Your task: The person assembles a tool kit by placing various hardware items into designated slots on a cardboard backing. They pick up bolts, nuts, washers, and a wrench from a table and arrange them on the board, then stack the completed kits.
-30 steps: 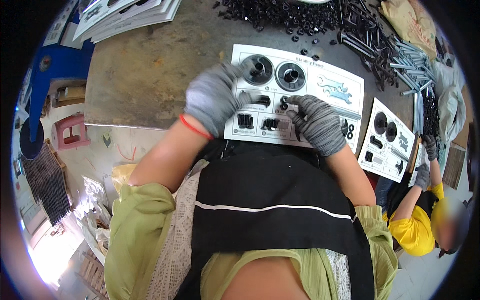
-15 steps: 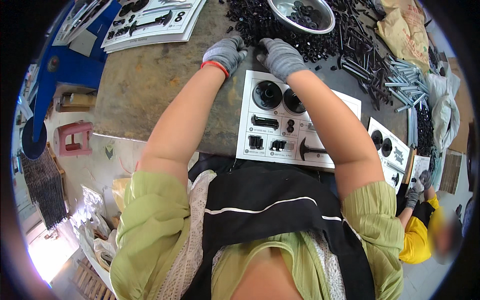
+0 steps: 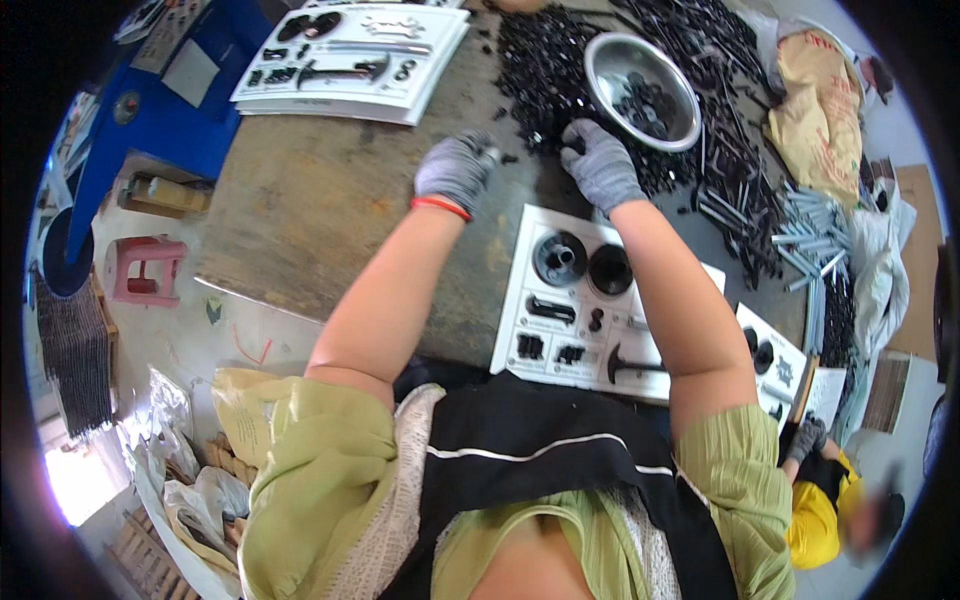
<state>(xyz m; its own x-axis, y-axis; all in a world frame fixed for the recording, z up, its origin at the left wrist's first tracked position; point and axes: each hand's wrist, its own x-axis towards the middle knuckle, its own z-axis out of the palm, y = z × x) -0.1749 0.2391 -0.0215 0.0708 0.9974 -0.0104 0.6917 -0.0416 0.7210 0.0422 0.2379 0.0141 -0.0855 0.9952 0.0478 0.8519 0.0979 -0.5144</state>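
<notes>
My left hand [image 3: 455, 172], in a grey glove with a red band at the wrist, is over the bare tabletop with its fingers curled in. Whatever it holds is too small to make out. A small black part [image 3: 509, 158] lies just beyond its fingertips. My right hand [image 3: 605, 170], gloved in grey, is at the near edge of a heap of small black hardware [image 3: 535, 75], beside a metal bowl [image 3: 688, 128] of black round parts. Its fingers bend inward, and their contents are hidden. Below it lies a white board with black parts [image 3: 512, 330], partly covered by my right forearm.
A stack of printed boards [image 3: 425, 90] lies at the far left of the table [image 3: 290, 215]. Long black parts [image 3: 735, 225], silver tubes [image 3: 805, 225] and a tan sack [image 3: 815, 100] are on the right. Another person in yellow [image 3: 815, 520] works at the lower right.
The view has shifted, so the table appears lower. My hands have drawn slightly apart and back from the heap, the right one now nearer the bowl.
</notes>
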